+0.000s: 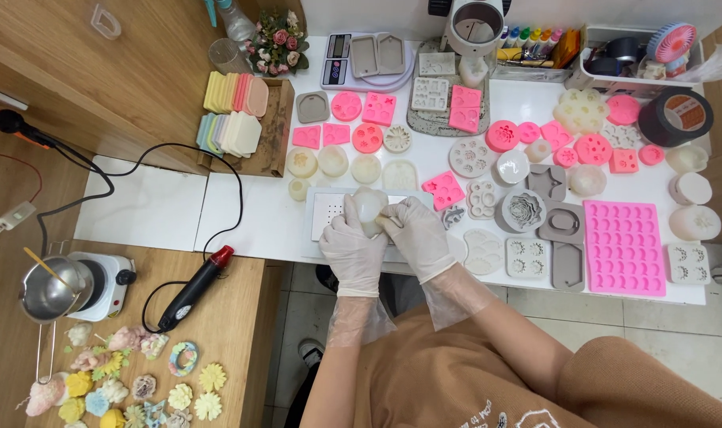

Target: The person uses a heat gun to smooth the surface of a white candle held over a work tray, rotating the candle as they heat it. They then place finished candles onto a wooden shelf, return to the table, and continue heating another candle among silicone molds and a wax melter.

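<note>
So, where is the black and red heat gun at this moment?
In the head view the heat gun lies on the wooden table at the lower left, right of the small electric hotplate and above the coloured wax flowers.

a white table (258, 222) runs across, out ahead of the hands, bright under even light. to their left sits a wooden counter (226, 317), lower down, and beyond it a wooden shelf (99, 87) climbs away. under the arms, pale floor tiles (662, 349) show. far ahead, a strip of white wall (361, 16).
</note>
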